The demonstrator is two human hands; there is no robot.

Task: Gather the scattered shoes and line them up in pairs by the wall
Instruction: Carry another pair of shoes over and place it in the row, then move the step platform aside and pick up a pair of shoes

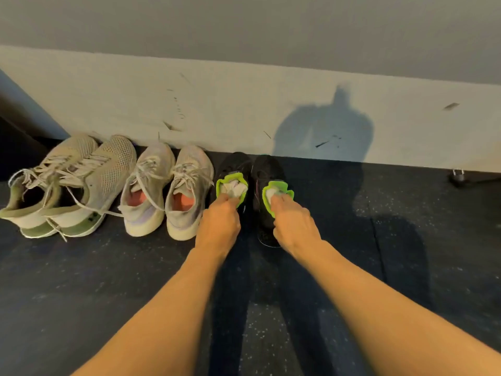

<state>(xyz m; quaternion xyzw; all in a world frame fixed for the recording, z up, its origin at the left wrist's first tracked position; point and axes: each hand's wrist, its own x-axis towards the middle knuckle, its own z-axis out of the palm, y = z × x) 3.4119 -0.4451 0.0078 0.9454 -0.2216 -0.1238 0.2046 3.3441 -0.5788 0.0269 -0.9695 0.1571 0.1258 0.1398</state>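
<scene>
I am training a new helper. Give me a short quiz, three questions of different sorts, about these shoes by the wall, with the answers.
1. Multiple choice: the collars of the black shoes are lined in A) red, B) green, C) blue.
2. True or false: the right hand rests flat on the floor.
3. How many pairs stand by the wall?

Key
1. B.
2. False: it holds a black shoe at its collar.
3. Three: the olive pair, the grey pair and the black shoes.
</scene>
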